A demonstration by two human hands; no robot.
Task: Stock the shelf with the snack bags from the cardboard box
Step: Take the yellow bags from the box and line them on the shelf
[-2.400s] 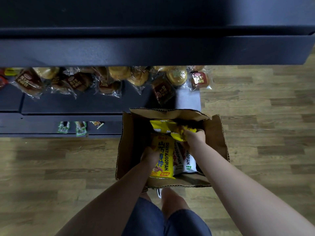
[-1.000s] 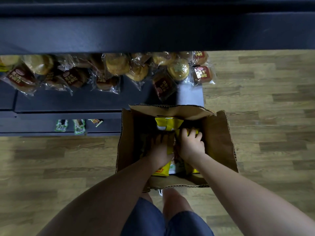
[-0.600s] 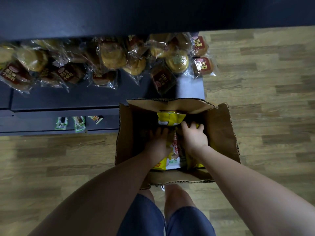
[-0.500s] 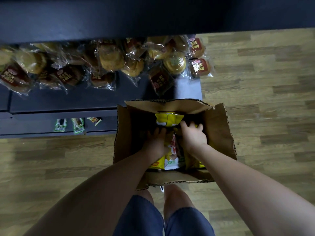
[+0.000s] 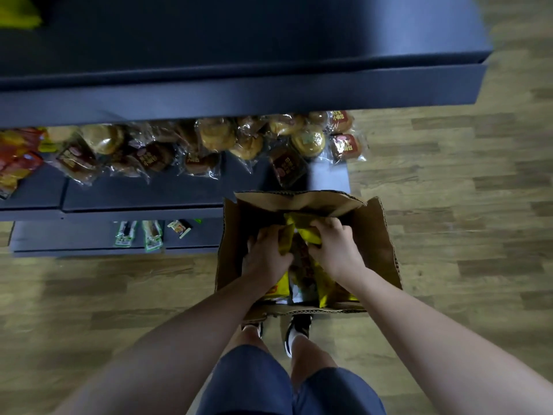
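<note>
Since half a second earlier, your hands had risen a little inside the cardboard box [image 5: 375,235] and closed onto the yellow snack bags [image 5: 302,232], whose tops now bunched up between them. Your left hand [image 5: 264,256] curled its fingers round the upper edge of a bag on its side of the bundle, and your right hand [image 5: 335,250] pinched the crumpled yellow top of another, thumb and fingers folded tight on the foil. Both grips sat close together, almost knuckle to knuckle, with the bags' lower ends hanging beneath your wrists toward the near wall of the box. Whether each hand held one bag or several, you could not tell from this view. Beyond your fingertips the far flap of the box stood open, and past it lay the dark shelf [image 5: 179,190] carrying wrapped buns [image 5: 215,139] in clear packets. Farther to the left of your left hand, red packets [image 5: 15,163] lay at the shelf's end, and small green sachets [image 5: 140,235] sat on the lowest ledge. Beneath your forearms, your shoes [image 5: 296,330] stood on the wooden floor [image 5: 463,205] just behind the box.
</note>
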